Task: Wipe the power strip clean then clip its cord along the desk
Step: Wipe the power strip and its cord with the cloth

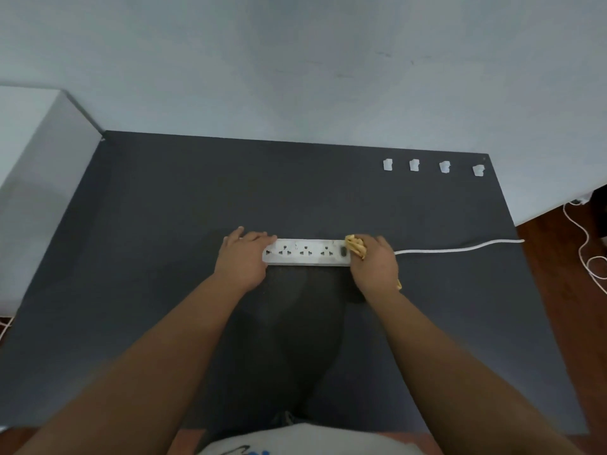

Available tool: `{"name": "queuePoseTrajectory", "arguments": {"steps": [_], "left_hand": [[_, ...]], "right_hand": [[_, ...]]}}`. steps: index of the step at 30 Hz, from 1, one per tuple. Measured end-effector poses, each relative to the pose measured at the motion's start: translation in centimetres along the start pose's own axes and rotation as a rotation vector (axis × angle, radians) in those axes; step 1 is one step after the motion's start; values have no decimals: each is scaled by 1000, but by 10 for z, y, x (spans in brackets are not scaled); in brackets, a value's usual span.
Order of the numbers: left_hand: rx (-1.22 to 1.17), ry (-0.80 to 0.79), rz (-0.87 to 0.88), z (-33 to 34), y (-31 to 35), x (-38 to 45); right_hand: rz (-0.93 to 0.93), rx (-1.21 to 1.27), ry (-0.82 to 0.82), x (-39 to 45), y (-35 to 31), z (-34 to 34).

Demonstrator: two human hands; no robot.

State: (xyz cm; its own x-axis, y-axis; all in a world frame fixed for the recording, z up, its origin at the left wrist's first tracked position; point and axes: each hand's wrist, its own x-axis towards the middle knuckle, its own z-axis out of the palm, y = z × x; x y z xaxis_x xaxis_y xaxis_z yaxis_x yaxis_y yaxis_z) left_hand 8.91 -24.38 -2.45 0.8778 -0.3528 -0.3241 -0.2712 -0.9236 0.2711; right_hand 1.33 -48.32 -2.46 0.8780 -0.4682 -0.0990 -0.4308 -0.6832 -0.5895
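Observation:
A white power strip [307, 252] lies flat across the middle of the dark grey desk [164, 208]. My left hand [243, 257] rests on its left end, fingers laid over the top. My right hand [374, 262] presses a crumpled yellow cloth [355, 246] against the strip's right end, beside the black switch. The white cord [460, 248] runs from under my right hand to the desk's right edge. Several white cable clips [414, 165] sit in a row near the desk's back right.
A light wall stands behind the desk, and a white cabinet [36, 165] stands at the left. The cord continues in loops on the wooden floor [588, 257] to the right of the desk.

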Motion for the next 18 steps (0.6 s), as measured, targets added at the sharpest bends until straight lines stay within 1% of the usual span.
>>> {"name": "queuePoseTrajectory", "arguments": {"steps": [1,2,4,5,6,7,9,10,11,14,16,18], "left_hand": [[-6,10,2,1,2,0],[-30,27,-2,2,5,0],[-119,73,-39,3,12,-1],[-157,90,-62,4,14,-1],[-170,97,-80,5,16,-1],[-160,94,-88,7,19,-1],[-132,81,-69,10,26,-2],[-128,82,-38,12,31,-2],[-124,84,11,15,37,-2],[-92,62,165,25,57,2],[-60,50,215,31,65,5],[-25,79,238,34,65,7]], "right_hand": [[6,-35,-10,0,3,0],[-44,-69,-66,-3,3,1],[-202,-112,-235,-15,1,7],[-262,-109,-281,-21,3,7],[-278,-79,-264,-20,6,5],[-236,-26,-189,-14,9,0],[-79,36,-23,6,16,-12],[-46,13,-7,17,17,-17],[-56,-37,-40,25,18,-19],[-174,-192,-189,32,14,-15],[-212,-243,-204,30,15,-14],[-254,-270,-201,25,18,-15]]}}
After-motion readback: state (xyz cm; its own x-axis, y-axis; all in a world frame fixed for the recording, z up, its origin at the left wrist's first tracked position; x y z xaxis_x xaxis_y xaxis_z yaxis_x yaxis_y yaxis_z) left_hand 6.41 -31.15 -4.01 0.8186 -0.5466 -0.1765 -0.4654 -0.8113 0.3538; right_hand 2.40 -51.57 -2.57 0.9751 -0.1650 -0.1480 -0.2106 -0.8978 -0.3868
